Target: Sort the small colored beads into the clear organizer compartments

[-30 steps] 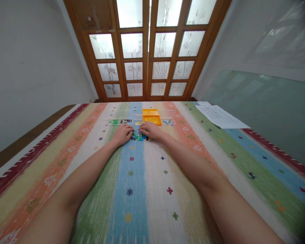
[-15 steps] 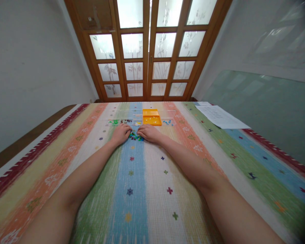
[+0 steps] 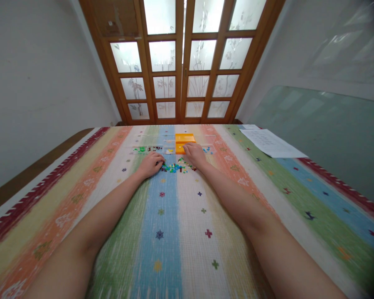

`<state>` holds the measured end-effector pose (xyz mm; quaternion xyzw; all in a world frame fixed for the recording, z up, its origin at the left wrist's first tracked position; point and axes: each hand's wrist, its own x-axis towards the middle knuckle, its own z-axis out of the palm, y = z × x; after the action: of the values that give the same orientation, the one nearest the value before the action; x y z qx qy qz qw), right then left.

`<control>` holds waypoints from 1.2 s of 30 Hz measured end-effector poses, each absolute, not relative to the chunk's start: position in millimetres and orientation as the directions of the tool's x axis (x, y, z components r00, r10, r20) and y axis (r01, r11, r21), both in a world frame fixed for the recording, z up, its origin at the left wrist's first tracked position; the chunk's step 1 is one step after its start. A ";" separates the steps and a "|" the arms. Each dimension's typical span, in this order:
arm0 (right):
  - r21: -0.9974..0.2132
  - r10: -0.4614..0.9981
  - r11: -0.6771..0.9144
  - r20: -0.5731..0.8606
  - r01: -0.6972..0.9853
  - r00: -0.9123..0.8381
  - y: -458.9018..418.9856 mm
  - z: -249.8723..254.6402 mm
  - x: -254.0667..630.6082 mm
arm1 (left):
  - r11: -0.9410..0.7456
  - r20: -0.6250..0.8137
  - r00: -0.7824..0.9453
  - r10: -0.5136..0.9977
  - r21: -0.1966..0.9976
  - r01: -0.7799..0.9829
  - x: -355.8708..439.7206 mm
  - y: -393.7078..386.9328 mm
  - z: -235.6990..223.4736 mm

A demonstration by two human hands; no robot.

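Observation:
A loose pile of small coloured pieces (image 3: 173,167), mostly blue and green with some dark red and pale ones, lies on the striped cloth. My left hand (image 3: 150,165) rests at its left edge, fingers curled down against the pieces; whatever is under the fingertips is hidden. Beyond the pile stands an open orange box (image 3: 185,137). Over its front right part is my right hand (image 3: 195,154), fingers bent together in a pinch. Anything between them is too small to make out. The hand covers part of the box's inside.
Clear compartments flank the orange box: green pieces (image 3: 140,149), dark brown pieces (image 3: 155,148) and yellow pieces (image 3: 169,151) on the left, blue pieces (image 3: 208,150) on the right. Printed paper sheets (image 3: 268,142) lie at the table's right. Wooden glazed doors (image 3: 183,74) stand behind.
My right hand has moved from the pile up and right to the orange box, uncovering more pieces. My left hand has shifted slightly right, still at the pile.

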<state>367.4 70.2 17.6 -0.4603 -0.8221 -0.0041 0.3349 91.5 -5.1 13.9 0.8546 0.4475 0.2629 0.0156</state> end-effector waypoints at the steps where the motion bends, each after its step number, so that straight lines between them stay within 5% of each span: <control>1: -0.304 0.760 0.571 0.547 0.763 -0.351 71.8 16.6 368.4 | -0.599 0.434 0.462 0.774 0.265 0.755 91.8 -5.3 13.8; 7: -0.285 0.712 0.660 0.530 0.695 -0.459 69.9 16.3 364.3 | -0.610 0.446 0.471 0.761 0.242 0.755 92.1 -5.3 11.1; 19: -0.242 0.398 0.916 0.441 0.321 -0.804 41.8 15.2 332.2 | -0.455 0.460 0.321 0.828 0.216 0.864 82.7 2.0 5.7; 36: -0.262 0.438 0.895 0.367 0.360 -0.821 40.7 12.8 330.3 | -0.491 0.441 0.354 0.825 0.249 0.835 83.0 2.5 4.6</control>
<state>330.3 40.7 12.8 -0.2101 -0.9498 0.0908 0.2134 83.0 2.5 4.6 0.8227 0.5043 0.2621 -0.0096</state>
